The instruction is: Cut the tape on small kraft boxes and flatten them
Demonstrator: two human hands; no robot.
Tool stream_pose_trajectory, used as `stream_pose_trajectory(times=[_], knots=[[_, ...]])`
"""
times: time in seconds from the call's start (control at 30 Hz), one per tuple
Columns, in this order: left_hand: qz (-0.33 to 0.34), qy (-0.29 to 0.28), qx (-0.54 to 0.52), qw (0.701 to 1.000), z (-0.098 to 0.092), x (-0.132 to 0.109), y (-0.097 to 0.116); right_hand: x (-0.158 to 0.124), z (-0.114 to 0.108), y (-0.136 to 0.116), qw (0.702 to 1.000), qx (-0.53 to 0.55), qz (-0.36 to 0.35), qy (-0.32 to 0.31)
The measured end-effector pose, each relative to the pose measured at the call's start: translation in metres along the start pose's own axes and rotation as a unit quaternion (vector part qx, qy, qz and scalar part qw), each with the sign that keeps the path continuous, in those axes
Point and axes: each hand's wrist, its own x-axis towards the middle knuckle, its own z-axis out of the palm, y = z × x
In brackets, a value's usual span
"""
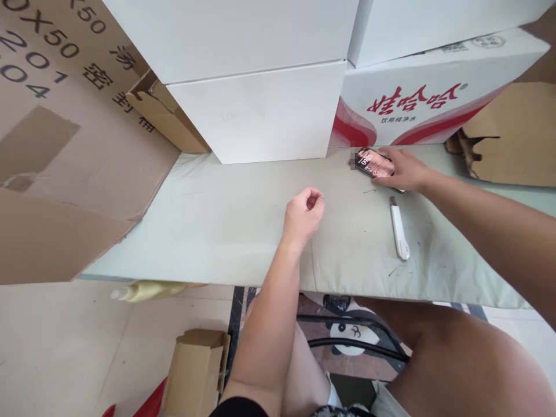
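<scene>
My right hand (403,168) reaches over a smartphone (373,164) with a lit screen, its thumb and fingers on the two long edges. The phone lies at a slant near the back of the cloth-covered table (243,226). My left hand (305,211) is curled into a loose fist above the middle of the cloth, with a dark hollow between thumb and fingers; nothing shows in it. Below the phone, a white utility knife (399,229) rests on the cloth, apart from both hands.
White boxes (260,116) stand along the back, beside a red-and-white water carton (399,110). A large brown carton (78,145) borders the left, and open cardboard (516,133) lies at far right. On the floor is a small brown box (195,370). Thread bits dot the cloth.
</scene>
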Motion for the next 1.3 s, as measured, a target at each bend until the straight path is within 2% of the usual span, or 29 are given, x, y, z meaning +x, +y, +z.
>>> stream_pose_trajectory(times=[0.1, 0.33, 0.53, 0.7, 0.83, 0.93, 1.03, 1.17, 1.3], knots=[[0.003, -0.005, -0.008, 1.0, 0.002, -0.003, 0.003, 0.0, 0.001, -0.001, 1.0, -0.006, 0.025, 0.007], [0.003, -0.007, -0.023, 1.0, 0.002, -0.009, 0.01, -0.002, -0.004, -0.001, 1.0, -0.01, -0.003, -0.02], [0.006, -0.009, -0.031, 0.999, -0.003, -0.015, 0.017, -0.011, -0.001, -0.005, 0.999, -0.039, 0.007, 0.013], [0.027, -0.003, -0.057, 0.998, -0.014, -0.023, 0.016, -0.034, -0.005, -0.014, 0.998, -0.059, -0.01, 0.027], [0.036, 0.008, -0.076, 0.996, -0.031, -0.028, 0.005, -0.046, -0.016, -0.035, 0.995, -0.086, -0.045, 0.034], [0.024, 0.045, -0.084, 0.995, -0.047, -0.029, -0.006, -0.047, -0.023, -0.065, 0.989, -0.107, -0.096, 0.037], [0.031, 0.07, -0.109, 0.991, -0.065, -0.029, -0.014, -0.044, -0.024, -0.111, 0.974, -0.119, -0.188, 0.04], [0.032, 0.096, -0.156, 0.982, -0.09, -0.028, -0.019, -0.027, -0.017, -0.192, 0.943, -0.108, -0.314, 0.036], [0.018, 0.122, -0.247, 0.961, -0.113, -0.028, -0.025, 0.002, -0.001, -0.282, 0.906, -0.082, -0.414, 0.036]])
